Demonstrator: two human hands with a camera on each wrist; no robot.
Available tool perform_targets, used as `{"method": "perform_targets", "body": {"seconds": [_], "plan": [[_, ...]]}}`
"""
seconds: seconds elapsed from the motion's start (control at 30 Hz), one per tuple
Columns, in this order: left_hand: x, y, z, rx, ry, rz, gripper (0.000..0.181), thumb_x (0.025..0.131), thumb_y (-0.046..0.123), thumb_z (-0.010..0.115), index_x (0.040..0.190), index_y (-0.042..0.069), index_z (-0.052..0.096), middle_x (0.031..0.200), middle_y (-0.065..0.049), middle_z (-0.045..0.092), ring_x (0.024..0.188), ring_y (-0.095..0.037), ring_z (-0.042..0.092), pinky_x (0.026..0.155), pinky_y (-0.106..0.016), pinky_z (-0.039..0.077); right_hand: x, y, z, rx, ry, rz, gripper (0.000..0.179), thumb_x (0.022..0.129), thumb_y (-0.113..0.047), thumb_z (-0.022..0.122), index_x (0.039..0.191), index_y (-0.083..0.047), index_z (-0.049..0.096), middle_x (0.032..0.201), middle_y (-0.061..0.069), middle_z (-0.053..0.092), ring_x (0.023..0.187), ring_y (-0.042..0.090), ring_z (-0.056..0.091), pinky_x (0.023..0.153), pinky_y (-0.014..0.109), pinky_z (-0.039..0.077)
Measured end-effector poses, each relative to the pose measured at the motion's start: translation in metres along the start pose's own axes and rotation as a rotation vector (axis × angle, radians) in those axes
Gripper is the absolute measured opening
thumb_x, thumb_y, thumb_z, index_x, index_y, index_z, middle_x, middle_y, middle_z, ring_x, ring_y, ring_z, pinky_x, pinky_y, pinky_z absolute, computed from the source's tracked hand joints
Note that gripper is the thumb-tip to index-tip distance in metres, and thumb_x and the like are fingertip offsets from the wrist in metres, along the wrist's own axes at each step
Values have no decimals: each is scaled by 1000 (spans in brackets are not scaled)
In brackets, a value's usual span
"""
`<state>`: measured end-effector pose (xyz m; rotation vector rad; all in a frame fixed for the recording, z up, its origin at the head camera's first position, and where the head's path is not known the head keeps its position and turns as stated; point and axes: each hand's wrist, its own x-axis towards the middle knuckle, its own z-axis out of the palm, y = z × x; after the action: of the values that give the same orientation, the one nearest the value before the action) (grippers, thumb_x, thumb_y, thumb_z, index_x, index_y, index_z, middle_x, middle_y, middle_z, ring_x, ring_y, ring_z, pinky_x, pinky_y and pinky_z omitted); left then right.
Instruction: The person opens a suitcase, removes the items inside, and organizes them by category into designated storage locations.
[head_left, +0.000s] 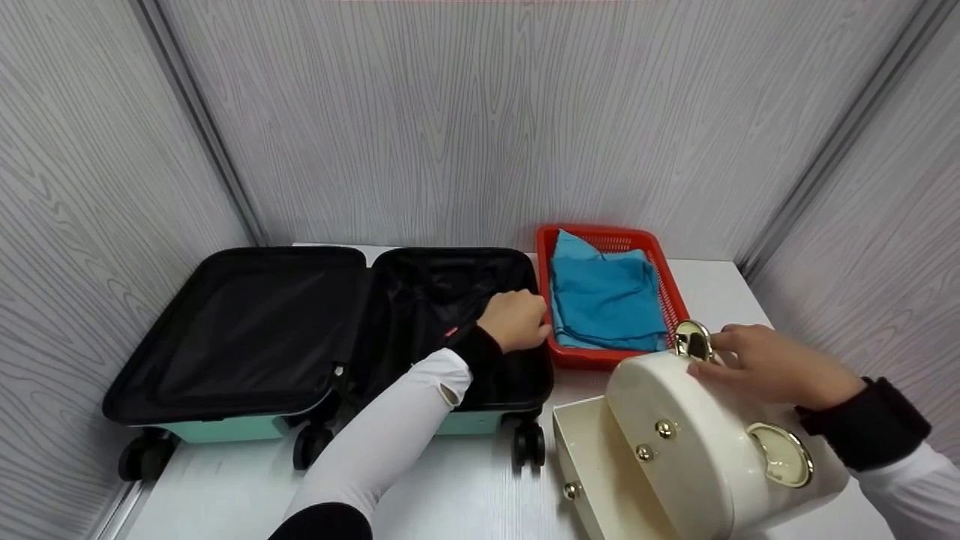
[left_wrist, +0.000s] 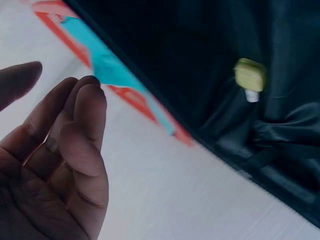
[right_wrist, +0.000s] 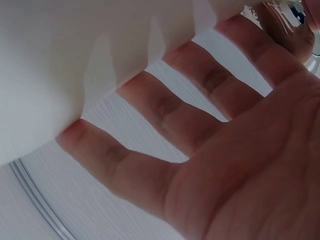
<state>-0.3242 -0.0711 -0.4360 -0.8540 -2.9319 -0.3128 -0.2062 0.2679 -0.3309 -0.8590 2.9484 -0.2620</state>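
Note:
My left hand [head_left: 516, 321] hovers over the right half of a black-lined, mint-green suitcase [head_left: 397, 330]. In the left wrist view its fingers are loosely bent, with nothing between them. A small yellow-green item with a white tip [left_wrist: 250, 77] lies in the black lining there. My right hand [head_left: 780, 367] rests on top of a cream case [head_left: 690, 427] with gold knobs, beside its gold ring handle [head_left: 693, 341]. Spread, nearly straight fingers touch the cream surface in the right wrist view. The case's lower drawer [head_left: 592, 427] is pulled out to the left.
A red plastic basket [head_left: 675, 296] with folded blue cloth [head_left: 607, 296] stands between the suitcase and the back wall's right part. The suitcase's other half [head_left: 262, 330] lies spread at the left. Grey wood-grain panels [head_left: 450, 120] enclose the white table [head_left: 450, 487].

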Motion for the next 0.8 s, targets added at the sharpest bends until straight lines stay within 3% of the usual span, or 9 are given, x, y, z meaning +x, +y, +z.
{"method": "perform_targets", "body": {"seconds": [0.13,0.23,0.27,0.37,0.47,0.5,0.57,0.63,0.8], "plan": [[17,-11,12,-57,-23,-99,23,101,21,62,91,6,76,103,-16,80,96,-34,78,83,-53,64,-3,-1,0,-9,27,-32,27,100,-28,76,79,-20,61,78,-12,54,71,1,46,66,28,43],[28,-19,25,-94,-51,-168,21,100,16,60,92,6,76,107,-17,81,99,-34,79,85,-53,64,-6,-3,-1,-9,22,-23,29,100,-28,76,78,-20,60,78,-11,54,71,2,45,66,28,43],[40,-33,47,-101,-44,-180,21,99,17,60,90,7,76,104,-16,81,95,-32,79,81,-52,64,-6,-3,-2,-10,16,-16,28,100,-28,76,78,-19,61,78,-11,55,71,2,46,66,29,43],[54,-49,72,-112,-93,-235,16,94,18,66,88,7,77,104,-15,82,94,-31,79,80,-51,64,-9,-4,-2,-9,-1,7,27,101,-30,75,80,-19,62,80,-10,56,72,4,47,66,29,43],[65,-66,96,-99,-139,-295,22,92,22,70,102,7,82,117,-17,80,104,-34,78,86,-51,64,-10,-6,-2,-8,-2,11,26,101,-30,75,82,-18,63,81,-9,56,72,4,48,66,29,44],[59,-59,83,-95,-168,-319,26,92,22,72,109,6,82,124,-19,78,111,-37,76,93,-52,62,-11,-6,-2,-8,-1,12,25,101,-30,75,83,-18,64,81,-9,56,72,4,48,66,29,44],[60,-63,88,-91,-186,-351,36,93,25,73,122,5,80,135,-21,74,122,-40,72,101,-53,60,-12,-8,-2,-8,-5,21,24,101,-31,75,85,-18,65,82,-9,57,73,5,49,67,30,45],[55,-60,82,-87,-218,-382,46,96,26,73,136,4,73,145,-22,68,133,-42,65,109,-55,55,-12,-9,-2,-11,-9,27,23,101,-33,75,87,-17,66,83,-9,57,74,6,50,68,31,45],[51,-59,87,-48,-241,-449,58,100,31,73,152,7,61,156,-16,61,145,-40,52,115,-57,47,-12,-12,-2,-13,-16,20,24,102,-34,74,87,-17,67,83,-9,57,74,6,50,69,31,46]]}}
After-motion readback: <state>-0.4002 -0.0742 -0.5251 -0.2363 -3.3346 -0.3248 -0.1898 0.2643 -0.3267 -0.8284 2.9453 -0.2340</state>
